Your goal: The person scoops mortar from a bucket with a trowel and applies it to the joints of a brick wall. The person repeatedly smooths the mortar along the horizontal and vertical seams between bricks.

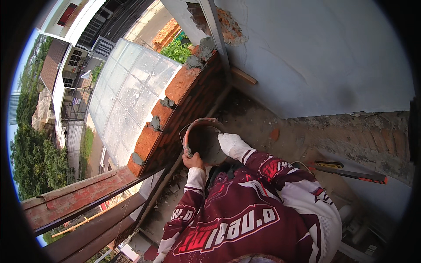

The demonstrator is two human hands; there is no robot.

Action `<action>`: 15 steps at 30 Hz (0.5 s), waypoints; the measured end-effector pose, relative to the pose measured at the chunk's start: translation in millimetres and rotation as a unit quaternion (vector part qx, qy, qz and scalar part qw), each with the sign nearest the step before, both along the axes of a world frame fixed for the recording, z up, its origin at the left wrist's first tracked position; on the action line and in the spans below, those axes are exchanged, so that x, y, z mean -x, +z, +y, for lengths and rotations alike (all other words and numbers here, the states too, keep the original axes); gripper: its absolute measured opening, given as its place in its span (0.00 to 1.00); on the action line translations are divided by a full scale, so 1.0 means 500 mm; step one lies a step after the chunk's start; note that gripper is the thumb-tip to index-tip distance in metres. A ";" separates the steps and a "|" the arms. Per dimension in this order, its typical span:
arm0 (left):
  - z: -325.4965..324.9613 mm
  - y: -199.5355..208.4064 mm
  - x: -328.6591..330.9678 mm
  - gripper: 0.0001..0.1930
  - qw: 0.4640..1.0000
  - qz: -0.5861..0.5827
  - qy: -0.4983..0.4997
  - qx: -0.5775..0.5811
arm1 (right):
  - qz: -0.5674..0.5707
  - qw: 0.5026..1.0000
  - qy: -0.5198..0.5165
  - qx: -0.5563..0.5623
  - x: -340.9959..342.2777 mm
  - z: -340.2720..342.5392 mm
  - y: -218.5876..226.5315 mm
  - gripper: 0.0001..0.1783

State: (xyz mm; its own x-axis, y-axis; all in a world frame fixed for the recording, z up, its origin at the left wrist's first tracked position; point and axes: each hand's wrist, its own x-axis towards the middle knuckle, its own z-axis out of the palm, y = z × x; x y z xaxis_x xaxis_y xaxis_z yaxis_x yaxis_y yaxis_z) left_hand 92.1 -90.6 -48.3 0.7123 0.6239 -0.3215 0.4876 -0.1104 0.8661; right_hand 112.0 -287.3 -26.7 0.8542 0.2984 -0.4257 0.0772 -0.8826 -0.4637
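A round bucket [201, 132], smeared with grey mortar and with a thin wire handle, is tipped so that I look into its dark inside. My left hand [194, 161], bare, has its fingers closed round the near left part of the rim. On the right side, my right hand [232, 145] in a white glove grips the bucket's edge. Just beyond stands a low wall of orange bricks [147, 142], with lumps of grey mortar [168, 103] between the bricks along its top.
A pale plastered wall [315, 57] rises on the right, its plaster broken near the corner. A red-and-black long tool [351, 173] and a yellow level [329, 164] lie at the right. A rusty red beam [83, 190] runs left. Outside, a translucent roof [131, 98] lies below.
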 end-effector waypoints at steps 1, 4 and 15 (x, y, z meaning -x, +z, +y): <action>0.015 -0.028 0.003 0.13 0.998 -0.047 -0.033 -0.003 | -0.038 0.999 -0.005 0.009 0.002 0.009 0.006 0.15; -0.002 -0.022 -0.017 0.14 0.991 -0.124 -0.030 0.042 | 0.008 0.988 0.157 -0.001 0.025 0.008 0.044 0.13; 0.042 0.097 -0.003 0.10 0.961 -0.202 -0.163 0.089 | 0.128 0.970 0.134 -0.156 0.000 0.009 0.070 0.20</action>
State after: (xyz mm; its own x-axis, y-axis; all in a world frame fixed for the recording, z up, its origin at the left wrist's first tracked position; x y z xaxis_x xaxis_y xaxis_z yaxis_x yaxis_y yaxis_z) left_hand 93.7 -69.5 0.3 0.9502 0.3062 -0.0582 0.0715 -0.0322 0.9969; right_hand 111.8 -282.8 8.0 0.6070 0.6434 -0.4665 0.1310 -0.6600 -0.7397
